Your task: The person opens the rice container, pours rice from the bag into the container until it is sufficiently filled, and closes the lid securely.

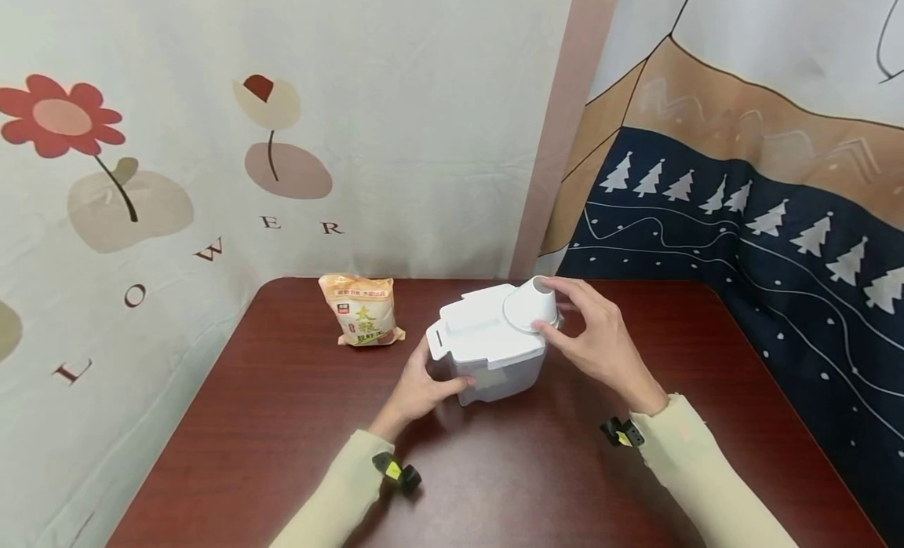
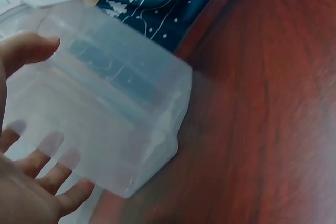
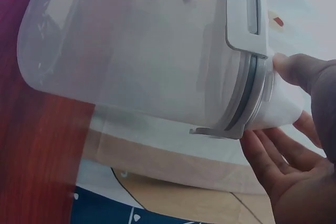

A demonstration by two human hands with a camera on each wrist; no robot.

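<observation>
A translucent plastic storage container (image 1: 501,381) with a white lid (image 1: 476,336) is tilted over the middle of the table. On the lid's right end sits a white tapered cup (image 1: 533,305). My left hand (image 1: 418,387) grips the container's near-left end, thumb on the near side. In the left wrist view, the fingers show through the clear wall (image 2: 115,98). My right hand (image 1: 600,340) holds the cup between thumb and fingers. The right wrist view shows the thumb on one side of the cup (image 3: 286,100) and fingers on the other, near the lid's rim.
A small orange-and-white printed bag (image 1: 365,312) stands at the table's back left. The dark red-brown table (image 1: 268,422) has rounded back corners. Behind it hangs a pale flower-print curtain (image 1: 424,140), and a navy tree-print section (image 1: 706,234) hangs at the right.
</observation>
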